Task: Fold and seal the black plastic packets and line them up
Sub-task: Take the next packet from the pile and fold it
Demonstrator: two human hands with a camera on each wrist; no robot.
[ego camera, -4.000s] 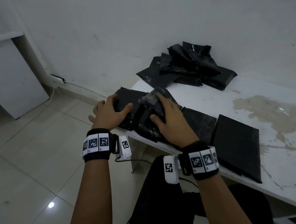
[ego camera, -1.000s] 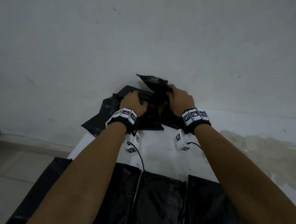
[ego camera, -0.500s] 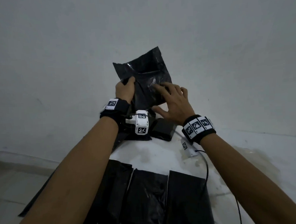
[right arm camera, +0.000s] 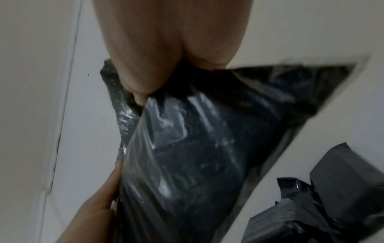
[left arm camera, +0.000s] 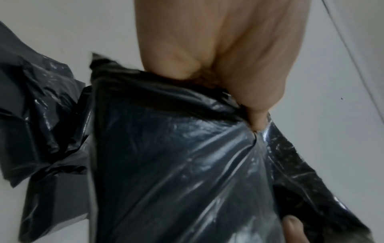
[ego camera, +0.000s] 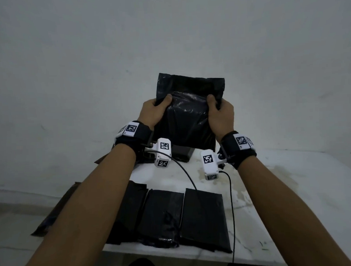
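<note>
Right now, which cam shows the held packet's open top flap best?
Head view: the held packet stands upright between left hand and right hand, flap unfolded above the thumbs. Left wrist shows only its crinkled body; right wrist catches a blurred flap corner.

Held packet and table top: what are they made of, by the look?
Held packet: thin black plastic film, glossy; it crinkles and shows streaky highlights where both thumbs press. Contents hidden.
Table top: hard, white, matte, with brownish stains and worn patches; painted or laminate, cannot tell.
</note>
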